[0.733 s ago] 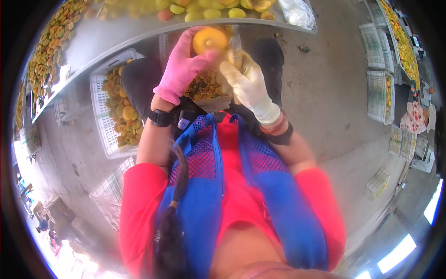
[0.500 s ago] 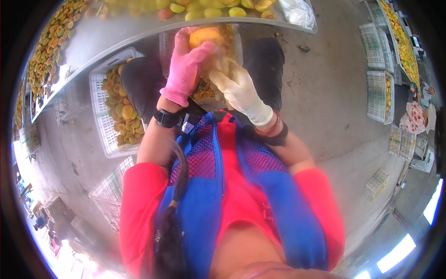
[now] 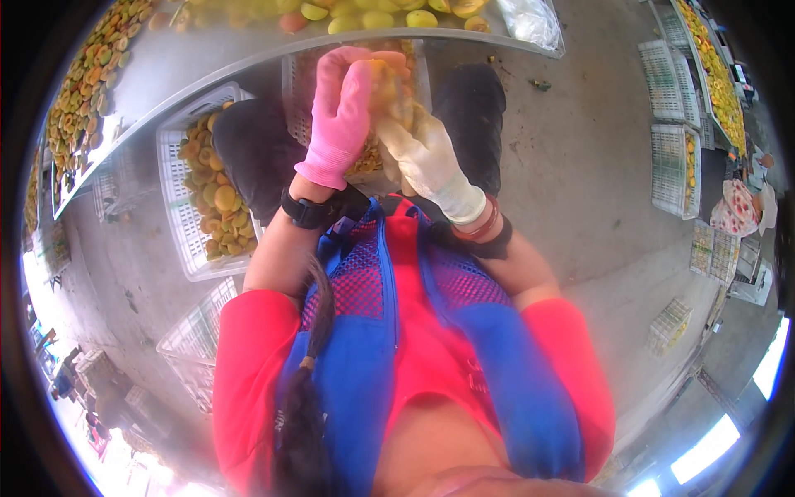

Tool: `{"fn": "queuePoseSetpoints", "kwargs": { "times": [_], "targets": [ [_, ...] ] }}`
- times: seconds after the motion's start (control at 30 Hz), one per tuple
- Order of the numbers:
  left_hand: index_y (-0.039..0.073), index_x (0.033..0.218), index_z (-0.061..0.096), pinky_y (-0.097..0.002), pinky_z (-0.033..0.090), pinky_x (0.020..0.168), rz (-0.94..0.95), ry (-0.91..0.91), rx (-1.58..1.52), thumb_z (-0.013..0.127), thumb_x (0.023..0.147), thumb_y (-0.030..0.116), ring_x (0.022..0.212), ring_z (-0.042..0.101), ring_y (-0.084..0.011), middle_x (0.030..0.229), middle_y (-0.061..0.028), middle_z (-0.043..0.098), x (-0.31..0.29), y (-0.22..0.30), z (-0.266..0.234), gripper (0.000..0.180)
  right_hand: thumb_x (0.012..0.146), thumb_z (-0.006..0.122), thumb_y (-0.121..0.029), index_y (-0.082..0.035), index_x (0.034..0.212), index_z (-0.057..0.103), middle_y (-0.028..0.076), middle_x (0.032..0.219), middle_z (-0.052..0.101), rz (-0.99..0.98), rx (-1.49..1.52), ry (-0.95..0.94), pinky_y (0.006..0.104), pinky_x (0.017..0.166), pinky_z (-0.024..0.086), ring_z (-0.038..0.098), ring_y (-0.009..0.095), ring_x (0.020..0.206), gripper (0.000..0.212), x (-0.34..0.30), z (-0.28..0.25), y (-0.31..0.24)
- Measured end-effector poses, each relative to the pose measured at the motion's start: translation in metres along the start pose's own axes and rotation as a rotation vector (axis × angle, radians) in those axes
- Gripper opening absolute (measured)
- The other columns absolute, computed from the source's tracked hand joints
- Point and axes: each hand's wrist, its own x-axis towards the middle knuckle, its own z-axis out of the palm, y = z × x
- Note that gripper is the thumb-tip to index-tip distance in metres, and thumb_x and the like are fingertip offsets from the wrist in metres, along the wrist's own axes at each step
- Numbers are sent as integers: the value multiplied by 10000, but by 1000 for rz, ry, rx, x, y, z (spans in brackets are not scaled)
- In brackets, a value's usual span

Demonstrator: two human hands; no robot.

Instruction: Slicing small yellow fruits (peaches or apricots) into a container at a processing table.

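My left hand (image 3: 341,120), in a pink glove, is closed round a yellow-orange peach (image 3: 381,83), which is partly hidden by the fingers and blurred. My right hand (image 3: 426,157), in a whitish glove, is close against the peach's near right side with its fingers curled. What those fingers grip is too smeared and covered to make out. Both hands are just short of the table edge, above a crate (image 3: 291,112) between my knees that contains yellow-orange pieces.
Peach pieces (image 3: 377,21) lie along the metal-edged table (image 3: 240,60) ahead, with a clear plastic bag (image 3: 532,23) at its right corner. By my left leg stands a white crate (image 3: 175,195) of fruit halves. More crates (image 3: 675,170) stand far right, near another person (image 3: 758,174).
My left hand has turned, its fingers now extending farther over the peach and covering more of it. The right hand stays close beside it, shifted only slightly.
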Motion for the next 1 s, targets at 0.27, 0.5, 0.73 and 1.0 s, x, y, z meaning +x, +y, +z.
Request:
{"fn": "queuePoseSetpoints", "kwargs": {
  "times": [0.27, 0.5, 0.73, 1.0],
  "targets": [
    [9, 1279, 509, -341, 548, 858, 73, -82, 150, 474, 1058, 374, 937, 646, -196, 1161, -131, 634, -3, -7, -1, 428, 985, 573, -226, -61, 885, 569, -35, 619, 501, 186, 38, -76, 258, 396, 322, 449, 68, 437, 193, 0, 1, -10],
    [-2, 1210, 563, -331, 557, 797, -31, -186, 134, 487, 1022, 511, 880, 650, -188, 1077, -125, 655, -4, 1, -8, 551, 997, 568, -236, -121, 842, 502, -36, 599, 413, 543, 393, -421, 257, 378, 254, 347, 71, 415, 204, -3, -17, -23],
    [-24, 1118, 615, -326, 549, 761, -77, -335, 173, 422, 1039, 503, 795, 627, -193, 987, -130, 658, 2, 8, -14, 567, 1013, 557, -322, -124, 906, 524, -45, 633, 412, 542, 513, -579, 244, 388, 242, 328, 67, 420, 227, -4, -25, -16],
    [-26, 1093, 623, -321, 546, 771, -97, -310, 192, 341, 1064, 389, 818, 633, -199, 976, -133, 660, 7, 14, -10, 503, 1010, 581, -376, -107, 944, 548, -45, 676, 453, 495, 678, -626, 236, 395, 279, 355, 70, 440, 279, -1, -25, -5]
  ]
}}
